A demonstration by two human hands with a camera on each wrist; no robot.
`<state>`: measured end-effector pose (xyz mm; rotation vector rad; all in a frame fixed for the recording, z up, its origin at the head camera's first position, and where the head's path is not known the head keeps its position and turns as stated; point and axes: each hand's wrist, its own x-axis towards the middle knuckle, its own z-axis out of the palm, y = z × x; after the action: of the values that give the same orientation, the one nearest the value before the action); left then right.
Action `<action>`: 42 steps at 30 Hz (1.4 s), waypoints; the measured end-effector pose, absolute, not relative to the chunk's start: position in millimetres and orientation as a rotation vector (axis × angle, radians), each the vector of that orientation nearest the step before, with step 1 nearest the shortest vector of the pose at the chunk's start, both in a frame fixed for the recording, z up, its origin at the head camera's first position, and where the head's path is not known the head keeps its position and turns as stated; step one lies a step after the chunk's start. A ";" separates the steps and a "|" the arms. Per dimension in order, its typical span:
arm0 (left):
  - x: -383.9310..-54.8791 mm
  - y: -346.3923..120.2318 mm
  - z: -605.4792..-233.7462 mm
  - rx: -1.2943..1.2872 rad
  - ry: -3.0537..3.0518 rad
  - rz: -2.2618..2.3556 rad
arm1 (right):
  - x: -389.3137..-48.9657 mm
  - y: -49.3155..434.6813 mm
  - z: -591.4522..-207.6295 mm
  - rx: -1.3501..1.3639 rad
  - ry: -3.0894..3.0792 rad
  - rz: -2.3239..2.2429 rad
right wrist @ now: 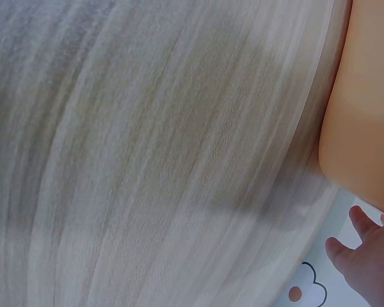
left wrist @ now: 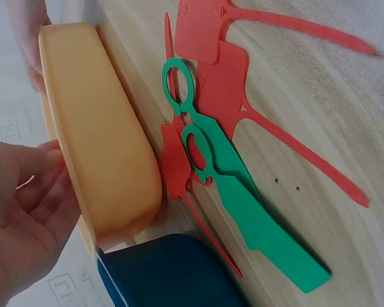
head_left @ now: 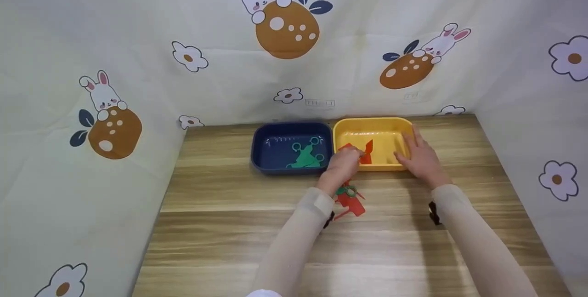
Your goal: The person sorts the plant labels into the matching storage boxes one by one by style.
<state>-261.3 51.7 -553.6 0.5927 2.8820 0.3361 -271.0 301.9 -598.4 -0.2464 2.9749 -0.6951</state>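
My left hand reaches over the front left of a yellow box. Its curled fingers pinch a red plastic tag inside the box; in the left wrist view the box wall partly hides the fingertips. At the right rim rests my right hand, fingers spread and fairly straight, some on the inner side of the wall. Below the left wrist, on the table, lie several red tags with thin tails and green tags with ring ends, overlapping.
A dark blue box stands against the yellow one's left side, holding green ring-ended tags. Both are at the back of the wooden table, close to a printed cloth that hangs behind and on both sides.
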 end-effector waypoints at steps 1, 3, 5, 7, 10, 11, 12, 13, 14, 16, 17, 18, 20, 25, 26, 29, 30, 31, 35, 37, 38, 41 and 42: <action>-261.1 51.9 -554.9 0.600 2.877 0.335 | -270.8 301.7 -598.4 -0.244 2.971 -0.697; -260.7 51.6 -557.6 0.604 2.871 0.344 | -271.2 301.6 -599.0 -0.242 2.968 -0.701; -260.3 51.1 -560.4 0.610 2.869 0.361 | -271.4 301.2 -599.2 -0.246 2.970 -0.704; -260.1 51.1 -562.4 0.618 2.874 0.362 | -271.7 301.3 -599.5 -0.245 2.973 -0.708; -260.3 52.3 -564.2 0.643 2.868 0.344 | -272.1 302.0 -599.4 -0.240 2.976 -0.703; -260.7 53.1 -564.6 0.652 2.867 0.333 | -272.1 302.5 -599.5 -0.233 2.974 -0.706; -261.0 54.0 -564.9 0.657 2.865 0.324 | -272.2 302.8 -599.6 -0.228 2.972 -0.706; -261.1 54.3 -565.2 0.659 2.861 0.320 | -272.3 302.5 -599.9 -0.223 2.969 -0.705; -261.1 54.6 -565.6 0.660 2.857 0.314 | -272.3 302.3 -600.3 -0.219 2.967 -0.703; -261.0 54.8 -565.9 0.660 2.851 0.307 | -272.6 301.7 -601.3 -0.210 2.964 -0.706; -260.7 54.7 -565.8 0.656 2.848 0.308 | -272.8 301.3 -601.8 -0.209 2.963 -0.707; -260.1 54.3 -565.6 0.651 2.845 0.314 | -273.0 300.9 -602.2 -0.210 2.963 -0.706; -259.1 53.2 -564.8 0.650 2.838 0.322 | -273.1 300.4 -602.5 -0.214 2.967 -0.712; -257.0 49.7 -559.8 0.663 2.825 0.379 | -272.5 300.4 -601.3 -0.229 2.982 -0.726; -256.7 49.3 -557.9 0.664 2.819 0.400 | -272.3 300.4 -600.8 -0.229 2.983 -0.727; -255.5 49.5 -550.2 0.670 2.806 0.429 | -271.9 300.4 -599.3 -0.220 2.970 -0.722; -254.9 49.8 -547.0 0.672 2.802 0.439 | -272.0 300.5 -599.2 -0.213 2.962 -0.721; -254.2 50.1 -543.9 0.673 2.797 0.445 | -271.9 300.4 -598.9 -0.204 2.955 -0.720; -251.2 51.3 -534.6 0.713 2.808 0.441 | -271.8 300.9 -600.8 -0.205 2.965 -0.722; -249.9 51.3 -531.8 0.736 2.819 0.436 | -271.8 301.5 -602.6 -0.219 2.989 -0.723; -249.1 51.1 -530.6 0.747 2.825 0.432 | -272.0 301.9 -603.7 -0.226 2.997 -0.722; -246.7 50.0 -527.7 0.768 2.828 0.430 | -272.4 302.5 -604.9 -0.224 2.998 -0.722; -245.7 49.4 -526.9 0.772 2.826 0.432 | -272.6 302.7 -605.0 -0.221 2.992 -0.724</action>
<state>-245.7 49.4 -526.9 0.7720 2.8261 0.4319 -272.6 302.7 -605.0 -0.2206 2.9923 -0.7238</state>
